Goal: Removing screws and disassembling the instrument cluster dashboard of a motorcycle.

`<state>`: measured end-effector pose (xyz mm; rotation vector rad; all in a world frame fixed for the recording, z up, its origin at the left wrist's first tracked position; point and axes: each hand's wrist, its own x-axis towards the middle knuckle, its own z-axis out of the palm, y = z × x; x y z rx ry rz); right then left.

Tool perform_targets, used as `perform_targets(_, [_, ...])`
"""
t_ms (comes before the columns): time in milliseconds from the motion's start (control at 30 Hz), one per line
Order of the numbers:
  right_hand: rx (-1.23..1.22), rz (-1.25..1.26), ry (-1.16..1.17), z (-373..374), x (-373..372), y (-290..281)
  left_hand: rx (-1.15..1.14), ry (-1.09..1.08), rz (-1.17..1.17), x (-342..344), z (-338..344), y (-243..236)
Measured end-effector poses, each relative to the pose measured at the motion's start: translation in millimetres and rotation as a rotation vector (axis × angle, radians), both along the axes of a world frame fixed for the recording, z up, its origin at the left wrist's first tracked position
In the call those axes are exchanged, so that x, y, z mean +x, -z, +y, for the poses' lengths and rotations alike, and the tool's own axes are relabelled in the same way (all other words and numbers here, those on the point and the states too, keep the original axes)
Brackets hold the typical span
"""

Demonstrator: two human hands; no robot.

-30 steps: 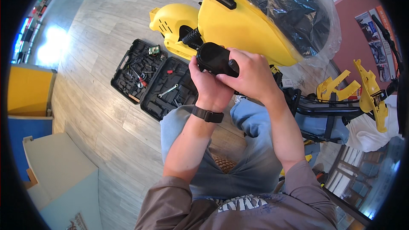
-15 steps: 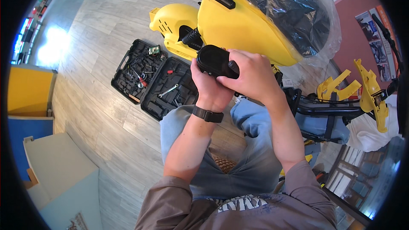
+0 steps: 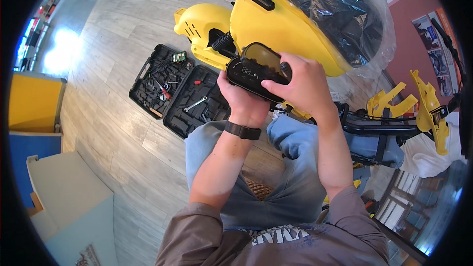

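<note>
The left hand (image 3: 242,102) cradles a black oval housing (image 3: 241,75) from below, the thumb along its left end and the other fingers hidden underneath. The right hand (image 3: 306,83) pinches the right end of a smoky see-through cover (image 3: 266,55), its thumb on the near side; where its remaining fingers sit cannot be told. A short black knob (image 3: 286,68) shows just beside the right forefinger.

Between the two hands, the cover stands tilted up off the housing, so the pale details on the housing's face lie exposed. By that, the opening looks done, at least in part; whether the two pieces are fully apart or joined at the right end cannot be made out. The cover is not seated, and neither piece has been put down.

Just beyond the hands lie a black coil spring (image 3: 222,42) and a big yellow body panel (image 3: 278,32), partly under a clear plastic bag (image 3: 340,12). Left of the left hand, an open tool case (image 3: 181,124) rests on the floor with a wrench (image 3: 195,104) and a green circuit board (image 3: 178,57) in it, both out of hand. Well to the right of the right hand, yellow brackets (image 3: 390,99) sit loosely near a black tube (image 3: 377,128), so the wider assembly seems unfinished.
</note>
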<state>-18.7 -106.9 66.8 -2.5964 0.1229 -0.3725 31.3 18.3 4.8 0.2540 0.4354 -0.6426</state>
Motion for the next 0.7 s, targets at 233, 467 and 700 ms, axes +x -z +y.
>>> perform_targets(233, [-0.015,-0.078,0.071,-4.8,-5.1,1.1,-0.094,-0.262,-0.113,38.9,44.4,5.7])
perform_targets(467, [0.011,-0.065,0.074,5.8,-5.2,0.7,-0.182,-0.369,-0.157,63.6,92.0,-11.9])
perform_targets(700, [-0.004,-0.037,0.055,17.8,-1.3,8.9,-0.333,-0.388,-0.380,61.2,98.1,-7.5])
